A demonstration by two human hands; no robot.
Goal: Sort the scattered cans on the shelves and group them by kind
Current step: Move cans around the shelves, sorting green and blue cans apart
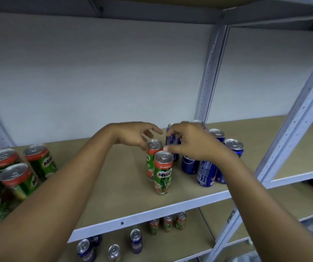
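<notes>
At mid-frame, the left hand (133, 136) hovers open while the right hand (187, 142) seemingly pinches a blue can (171, 140), which could topple the two green cans (162, 172) nearby.

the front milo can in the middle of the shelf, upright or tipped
Upright: the front Milo can stands on its base on the shelf, silver lid facing up.

Left hand (135, 136): forearm reaching forward, fingers loosely spread, holding nothing.
Right hand (191, 140): just beside the left, fingers curled, grip unclear.
</notes>
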